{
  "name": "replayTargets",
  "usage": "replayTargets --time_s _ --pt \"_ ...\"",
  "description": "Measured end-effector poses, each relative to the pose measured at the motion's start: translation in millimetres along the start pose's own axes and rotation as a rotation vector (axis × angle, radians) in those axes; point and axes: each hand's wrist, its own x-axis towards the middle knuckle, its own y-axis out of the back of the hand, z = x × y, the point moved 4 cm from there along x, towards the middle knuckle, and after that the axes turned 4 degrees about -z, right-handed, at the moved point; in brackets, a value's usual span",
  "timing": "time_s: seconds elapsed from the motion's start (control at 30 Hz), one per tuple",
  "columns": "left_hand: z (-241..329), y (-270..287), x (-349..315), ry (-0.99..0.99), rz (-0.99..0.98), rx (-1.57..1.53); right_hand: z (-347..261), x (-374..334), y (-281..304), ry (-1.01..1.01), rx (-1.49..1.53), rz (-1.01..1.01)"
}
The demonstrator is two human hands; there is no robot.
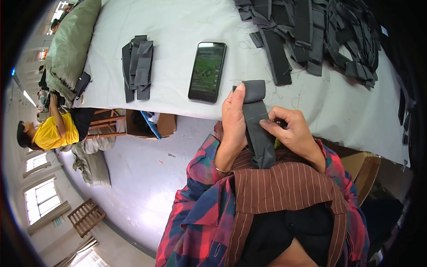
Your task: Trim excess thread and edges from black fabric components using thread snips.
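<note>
My left hand (233, 116) is closed on a dark grey fabric strip (255, 113), its thumb near the strip's folded upper end. The strip hangs down over my brown striped apron (284, 184). Beside the strip's right edge, my right hand (291, 129) has its fingers curled and pinched, thumb tip against the cloth. A small dark object shows between these fingers, too hidden to name. Loose threads lie on the strip. On the white-covered table ahead are a phone (207, 72) with a lit screen and a small stack of grey strips (138, 66).
Many dark strips (307, 35) are heaped at the far right of the table (173, 26). A stuffed sack (73, 40) lies at the left end. Below the table edge are a cardboard box (167, 124) and a wooden stool (106, 123). A person in yellow (55, 131) works at the left.
</note>
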Motion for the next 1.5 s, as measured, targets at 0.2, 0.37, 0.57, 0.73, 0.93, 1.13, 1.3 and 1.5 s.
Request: replayTargets --time_s 0.2,0.37,0.57,0.73,0.93,1.13,1.3,1.5 --pt "-6 6 -4 0.053 -0.007 -0.073 7 -4 1 0.064 0.035 -0.036" --pt "-9 4 -6 0.108 -0.102 -0.147 6 -6 2 0.117 -0.087 -0.033" --pt "-11 5 -11 0.168 -0.228 -0.239 4 -8 12 0.058 0.034 0.013" --pt "-12 8 -14 0.173 -0.235 -0.272 2 -12 16 0.069 0.342 -0.081" --pt "31 30 -3 -0.112 -0.212 0.377 15 -11 24 0.003 0.554 -0.034" --pt "173 117 48 -0.888 0.315 1.632 44 -7 44 -0.054 0.758 0.148" --pt "190 194 96 -0.351 0.627 2.001 48 0 43 -0.063 0.822 0.166" --pt "175 181 104 -0.553 0.708 2.026 51 1 45 -0.081 0.811 0.181"
